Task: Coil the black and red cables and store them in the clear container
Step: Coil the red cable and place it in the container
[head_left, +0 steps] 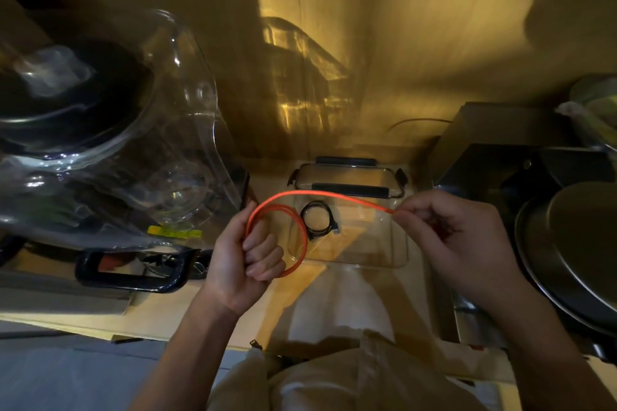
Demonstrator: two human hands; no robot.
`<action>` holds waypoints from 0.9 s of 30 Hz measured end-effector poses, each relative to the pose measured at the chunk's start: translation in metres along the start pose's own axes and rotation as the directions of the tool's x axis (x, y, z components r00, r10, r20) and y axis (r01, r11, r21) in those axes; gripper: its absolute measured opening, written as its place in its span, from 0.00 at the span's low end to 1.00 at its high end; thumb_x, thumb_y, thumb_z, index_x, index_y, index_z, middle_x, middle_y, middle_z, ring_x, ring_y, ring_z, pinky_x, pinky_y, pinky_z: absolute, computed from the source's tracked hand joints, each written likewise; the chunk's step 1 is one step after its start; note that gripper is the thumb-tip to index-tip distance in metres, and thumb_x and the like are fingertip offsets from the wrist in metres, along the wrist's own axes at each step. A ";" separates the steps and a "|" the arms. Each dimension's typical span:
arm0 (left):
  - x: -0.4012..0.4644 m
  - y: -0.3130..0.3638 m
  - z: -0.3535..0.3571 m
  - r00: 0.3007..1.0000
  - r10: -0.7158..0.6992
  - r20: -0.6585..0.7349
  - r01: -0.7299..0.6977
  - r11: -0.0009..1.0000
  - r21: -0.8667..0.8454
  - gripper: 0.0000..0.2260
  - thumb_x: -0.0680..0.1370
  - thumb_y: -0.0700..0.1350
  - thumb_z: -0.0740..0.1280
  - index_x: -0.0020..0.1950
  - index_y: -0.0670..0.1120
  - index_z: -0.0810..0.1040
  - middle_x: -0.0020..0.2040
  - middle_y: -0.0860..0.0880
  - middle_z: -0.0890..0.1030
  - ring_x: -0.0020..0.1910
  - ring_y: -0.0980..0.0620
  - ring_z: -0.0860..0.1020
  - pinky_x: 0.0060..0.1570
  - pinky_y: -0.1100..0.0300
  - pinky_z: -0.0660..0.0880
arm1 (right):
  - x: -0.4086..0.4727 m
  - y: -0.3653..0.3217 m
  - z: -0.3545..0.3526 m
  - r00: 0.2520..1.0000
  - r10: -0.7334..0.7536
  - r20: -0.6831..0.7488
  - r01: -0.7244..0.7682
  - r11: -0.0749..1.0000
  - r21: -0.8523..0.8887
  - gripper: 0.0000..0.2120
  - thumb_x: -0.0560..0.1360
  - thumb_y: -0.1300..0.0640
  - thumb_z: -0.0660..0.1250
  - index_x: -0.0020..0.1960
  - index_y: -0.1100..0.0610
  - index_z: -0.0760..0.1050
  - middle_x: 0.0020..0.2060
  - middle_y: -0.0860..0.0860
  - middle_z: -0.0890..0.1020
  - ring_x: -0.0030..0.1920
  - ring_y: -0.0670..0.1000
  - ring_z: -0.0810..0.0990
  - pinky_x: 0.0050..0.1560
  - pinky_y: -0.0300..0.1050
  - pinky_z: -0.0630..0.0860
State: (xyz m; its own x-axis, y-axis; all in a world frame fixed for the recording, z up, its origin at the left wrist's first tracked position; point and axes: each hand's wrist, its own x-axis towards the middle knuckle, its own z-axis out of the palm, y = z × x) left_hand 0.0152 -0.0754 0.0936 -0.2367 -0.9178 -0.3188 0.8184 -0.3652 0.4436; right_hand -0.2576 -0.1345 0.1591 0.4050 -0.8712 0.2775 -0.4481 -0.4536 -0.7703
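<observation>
Dim yellow light falls across the pale wooden shelf point(160, 314) beneath our hands, with a brown panel wall point(400, 43) rising behind it. Our left hand point(248, 264) is clenched around the red cable point(302, 237), gripping loops that curl out from the fist toward the right. From the top of that coil one strand arcs across to our right hand point(457, 243), which pinches it between thumb and fingertips; we cannot make out the cable's end, which seems hidden inside that pinch. Between and just beyond both hands sits the clear container point(399, 260), open on the shelf. Inside it, near its left side and close to the left hand's loops, lies the black cable point(317, 222), already wound into a small coil. Just past the container, farther from us, rests the clear lid point(350, 175) with dark clips. Left of the left hand we see a large clear plastic jug point(187, 130) lying among dark items, with a black handle point(133, 270) nearer to us. Right of the right hand stand grey metal pans point(574, 253) and a dark box point(494, 157).
</observation>
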 end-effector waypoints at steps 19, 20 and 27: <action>0.000 0.001 -0.009 0.995 0.022 0.098 -0.004 0.984 -0.180 0.21 0.82 0.55 0.56 0.32 0.47 0.68 0.24 0.53 0.59 0.21 0.56 0.57 0.22 0.63 0.53 | -0.007 0.012 0.022 0.985 0.145 0.091 -0.124 0.972 -0.201 0.09 0.75 0.56 0.69 0.54 0.49 0.82 0.47 0.44 0.82 0.44 0.41 0.79 0.43 0.39 0.79; 0.000 0.001 -0.009 0.994 0.021 0.108 0.000 0.982 -0.190 0.21 0.83 0.55 0.55 0.33 0.47 0.68 0.24 0.53 0.59 0.21 0.56 0.57 0.22 0.63 0.53 | -0.007 0.013 0.023 0.984 0.148 0.100 -0.124 0.969 -0.213 0.09 0.75 0.56 0.69 0.54 0.49 0.82 0.47 0.44 0.83 0.45 0.41 0.79 0.44 0.39 0.79; 0.003 -0.006 0.010 0.994 0.061 0.095 -0.049 0.990 -0.133 0.18 0.84 0.52 0.50 0.42 0.44 0.71 0.28 0.51 0.61 0.25 0.55 0.59 0.25 0.62 0.58 | -0.010 0.008 0.044 0.904 0.207 0.375 -0.080 0.942 -0.327 0.11 0.79 0.53 0.64 0.58 0.45 0.81 0.50 0.41 0.83 0.49 0.42 0.79 0.52 0.42 0.78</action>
State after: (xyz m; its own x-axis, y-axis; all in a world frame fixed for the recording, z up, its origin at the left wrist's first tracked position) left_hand 0.0044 -0.0772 0.0987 -0.2344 -0.9491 -0.2102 0.8912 -0.2962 0.3436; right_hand -0.2299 -0.1213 0.1245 0.5722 -0.8107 -0.1240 -0.7150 -0.4190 -0.5597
